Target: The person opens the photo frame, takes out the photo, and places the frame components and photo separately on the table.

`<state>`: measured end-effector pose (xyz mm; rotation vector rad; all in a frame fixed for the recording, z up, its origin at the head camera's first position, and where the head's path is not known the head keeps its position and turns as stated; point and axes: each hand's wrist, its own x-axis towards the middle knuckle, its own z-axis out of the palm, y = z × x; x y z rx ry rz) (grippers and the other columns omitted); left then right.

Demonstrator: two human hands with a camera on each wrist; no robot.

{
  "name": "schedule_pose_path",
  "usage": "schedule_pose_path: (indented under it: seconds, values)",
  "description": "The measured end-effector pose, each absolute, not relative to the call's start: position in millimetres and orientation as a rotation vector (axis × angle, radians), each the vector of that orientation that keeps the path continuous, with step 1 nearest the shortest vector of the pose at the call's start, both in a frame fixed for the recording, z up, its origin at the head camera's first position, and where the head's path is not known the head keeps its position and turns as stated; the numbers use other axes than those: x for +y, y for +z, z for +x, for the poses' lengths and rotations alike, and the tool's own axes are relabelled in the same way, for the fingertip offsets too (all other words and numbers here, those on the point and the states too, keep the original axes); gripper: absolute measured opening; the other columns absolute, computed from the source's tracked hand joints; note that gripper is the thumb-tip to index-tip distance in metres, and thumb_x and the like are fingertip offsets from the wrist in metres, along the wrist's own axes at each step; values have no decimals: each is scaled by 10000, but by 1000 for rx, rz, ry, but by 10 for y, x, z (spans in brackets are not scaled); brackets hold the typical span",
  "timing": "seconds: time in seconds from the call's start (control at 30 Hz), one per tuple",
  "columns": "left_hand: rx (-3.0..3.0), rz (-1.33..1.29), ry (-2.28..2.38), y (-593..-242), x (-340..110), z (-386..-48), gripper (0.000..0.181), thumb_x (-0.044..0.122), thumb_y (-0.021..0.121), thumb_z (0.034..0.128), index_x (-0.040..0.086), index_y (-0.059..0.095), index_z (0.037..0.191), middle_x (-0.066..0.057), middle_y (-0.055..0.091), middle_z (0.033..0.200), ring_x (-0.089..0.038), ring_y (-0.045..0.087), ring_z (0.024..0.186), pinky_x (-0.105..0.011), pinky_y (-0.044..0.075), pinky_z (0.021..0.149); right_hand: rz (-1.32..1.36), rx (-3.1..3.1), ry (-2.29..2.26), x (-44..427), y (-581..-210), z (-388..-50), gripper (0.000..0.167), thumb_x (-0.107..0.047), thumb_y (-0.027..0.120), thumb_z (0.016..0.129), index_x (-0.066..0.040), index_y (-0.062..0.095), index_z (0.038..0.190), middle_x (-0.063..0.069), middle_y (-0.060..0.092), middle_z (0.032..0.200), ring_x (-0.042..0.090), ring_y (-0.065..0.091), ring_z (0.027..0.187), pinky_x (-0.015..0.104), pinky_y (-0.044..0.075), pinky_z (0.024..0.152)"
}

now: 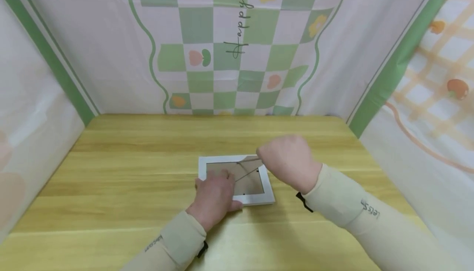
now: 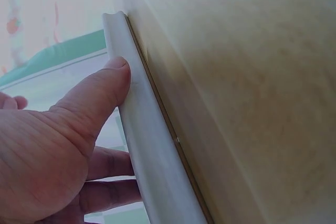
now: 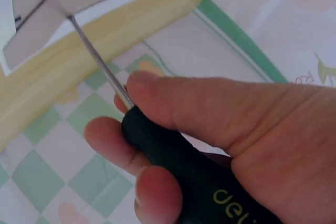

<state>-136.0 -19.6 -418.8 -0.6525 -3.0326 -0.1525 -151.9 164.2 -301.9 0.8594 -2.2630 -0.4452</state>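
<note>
A white picture frame (image 1: pixel 268 188) lies on the wooden table with its brown backing (image 1: pixel 252 185) facing up. The left hand (image 1: pixel 214 199) grips the frame's near left part, fingers over the backing; in the left wrist view its thumb (image 2: pixel 113 80) presses the white edge (image 2: pixel 139 124). The right hand (image 1: pixel 290 162) holds a screwdriver with a dark handle (image 3: pixel 184 161), thumb and fingers curled round it. The metal shaft (image 3: pixel 100 61) reaches down to the backing near the frame's far side, its tip at a small dark spot. A thin dark line, string or shadow, crosses the backing.
The wooden table (image 1: pixel 129 172) extends round the frame. Behind it hangs a white and green checked cloth (image 1: pixel 229 73) with fruit and flower prints, and further cloth (image 1: pixel 422 110) borders the right side.
</note>
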Motion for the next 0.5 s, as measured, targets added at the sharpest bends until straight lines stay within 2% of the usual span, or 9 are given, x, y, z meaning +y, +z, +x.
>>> schedule_pose_path:
  seconds: [0.17,0.27,0.37,0.5]
  values:
    - [-3030,-655,-144,-4190,-188,-1354,887,697,772,771,49,657,1366,-121,671,1368,-423,666,1041,-679,582,789,856,-2531,-457,1662,-2905,-1652,481,117,506,705,-213,189,557,-91,118,579,86,164,557,260,221,411]
    - [-3028,-650,-150,-4195,-184,-1357,873,695,779,767,51,669,1347,-109,686,1320,-408,668,1011,-671,584,783,828,-2711,-437,1660,-2832,-1723,471,77,520,741,-231,219,549,-95,152,571,89,187,560,272,243,422]
    - [-3029,-644,-151,-4192,-183,-1359,867,696,782,763,53,676,1335,-104,690,1306,-403,671,1005,-670,584,789,835,-2786,-413,1656,-2769,-1769,491,53,548,761,-246,219,551,-94,155,586,91,181,576,259,212,452]
    - [-3030,-632,-158,-4190,-181,-1362,862,693,786,760,58,682,1333,-98,687,1321,-400,673,1018,-682,577,808,851,-2868,-404,1642,-2715,-1830,457,59,484,722,-254,196,553,-94,136,592,88,147,590,250,150,493]
